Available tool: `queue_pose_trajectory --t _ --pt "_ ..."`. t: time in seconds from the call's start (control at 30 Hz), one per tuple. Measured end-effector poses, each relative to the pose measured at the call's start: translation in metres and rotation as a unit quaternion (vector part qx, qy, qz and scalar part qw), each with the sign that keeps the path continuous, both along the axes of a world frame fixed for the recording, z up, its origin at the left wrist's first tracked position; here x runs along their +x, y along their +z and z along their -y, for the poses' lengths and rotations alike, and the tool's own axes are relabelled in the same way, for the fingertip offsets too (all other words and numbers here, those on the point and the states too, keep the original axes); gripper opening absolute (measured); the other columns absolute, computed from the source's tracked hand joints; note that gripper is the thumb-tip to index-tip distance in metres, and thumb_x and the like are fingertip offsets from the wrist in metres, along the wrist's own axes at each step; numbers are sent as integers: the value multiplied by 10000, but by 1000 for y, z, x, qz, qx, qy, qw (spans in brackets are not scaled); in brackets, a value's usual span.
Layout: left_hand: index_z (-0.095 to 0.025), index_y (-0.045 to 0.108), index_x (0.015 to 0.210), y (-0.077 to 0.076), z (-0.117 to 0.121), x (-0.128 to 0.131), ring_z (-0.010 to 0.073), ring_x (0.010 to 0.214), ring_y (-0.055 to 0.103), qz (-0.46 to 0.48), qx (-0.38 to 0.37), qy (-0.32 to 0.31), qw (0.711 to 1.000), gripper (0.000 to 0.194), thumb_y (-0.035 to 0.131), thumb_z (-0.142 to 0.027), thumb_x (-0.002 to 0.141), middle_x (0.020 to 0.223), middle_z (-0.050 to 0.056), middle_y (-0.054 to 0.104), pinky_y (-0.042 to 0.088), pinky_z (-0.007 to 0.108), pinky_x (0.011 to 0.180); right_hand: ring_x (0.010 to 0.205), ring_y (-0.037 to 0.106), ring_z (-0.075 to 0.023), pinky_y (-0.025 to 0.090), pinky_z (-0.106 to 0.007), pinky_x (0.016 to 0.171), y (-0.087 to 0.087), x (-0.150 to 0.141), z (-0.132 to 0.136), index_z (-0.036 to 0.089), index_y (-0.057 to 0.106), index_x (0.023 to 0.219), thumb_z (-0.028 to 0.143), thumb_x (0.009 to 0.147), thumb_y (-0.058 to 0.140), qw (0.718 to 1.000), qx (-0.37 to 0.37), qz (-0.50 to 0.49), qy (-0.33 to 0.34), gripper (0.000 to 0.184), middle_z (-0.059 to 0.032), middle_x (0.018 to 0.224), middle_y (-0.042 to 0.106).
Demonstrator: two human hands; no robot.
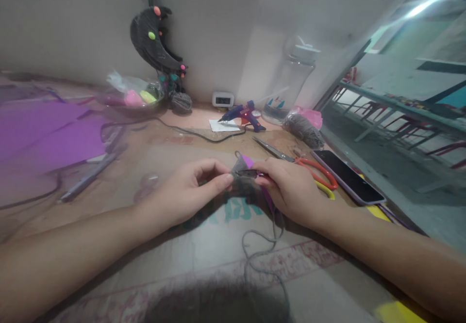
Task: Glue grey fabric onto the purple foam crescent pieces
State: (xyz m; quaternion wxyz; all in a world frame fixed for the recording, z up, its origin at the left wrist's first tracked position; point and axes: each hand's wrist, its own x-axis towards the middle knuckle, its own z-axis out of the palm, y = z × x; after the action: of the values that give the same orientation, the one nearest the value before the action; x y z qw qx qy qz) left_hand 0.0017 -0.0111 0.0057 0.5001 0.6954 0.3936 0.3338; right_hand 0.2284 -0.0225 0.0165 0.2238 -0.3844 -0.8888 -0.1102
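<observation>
left hand (189, 185), right hand (294, 189) — both pinching grey-purple piece (239, 165) | glue gun (244, 115) beyond | scissors (294, 159), phone (347, 176) rightward

From my head, above and behind my fingers (226, 181), my one view faces forward and down — close enough that both forearms (105, 233) enter at the lower corners — and reaches past them to the hot-glue gun (250, 113) and wall (225, 37) beyond.

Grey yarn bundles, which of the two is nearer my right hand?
The yarn bundle beside the pink item, just beyond the scissors and your right hand. The other bundle lies well left, below the dark crescent.
</observation>
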Motion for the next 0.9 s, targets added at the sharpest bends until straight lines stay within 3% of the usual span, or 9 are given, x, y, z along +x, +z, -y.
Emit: queue_pose_trajectory --t 0.27,0.6,0.9 --pt "-175 613 798 1 -1 0 115 616 544 7 -16 -5 1000 240 573 -402 865 682 -17 608 414 228 567 710 590 -178 420 -277 611 -5 2 -1 140 600 1051 341 998 362 1000 -6 -28 7 316 -67 813 654" --pt "-182 622 798 0 1 1 123 607 544 -1 -11 -8 1000 223 574 -393 857 668 -15 608 420 235 564 674 567 -183 389 -283 586 0 0 -1 122 621 995 350 1010 318 999 42 20 20 380 -61 731 625" --pt "-176 621 781 1 1 2 112 605 531 9 -20 -17 1000 221 575 -377 860 662 -21 593 410 226 562 668 571 -177 396 -279 596 1 -1 0 125 628 987 344 1006 336 1000 -7 6 13 366 -59 737 641"
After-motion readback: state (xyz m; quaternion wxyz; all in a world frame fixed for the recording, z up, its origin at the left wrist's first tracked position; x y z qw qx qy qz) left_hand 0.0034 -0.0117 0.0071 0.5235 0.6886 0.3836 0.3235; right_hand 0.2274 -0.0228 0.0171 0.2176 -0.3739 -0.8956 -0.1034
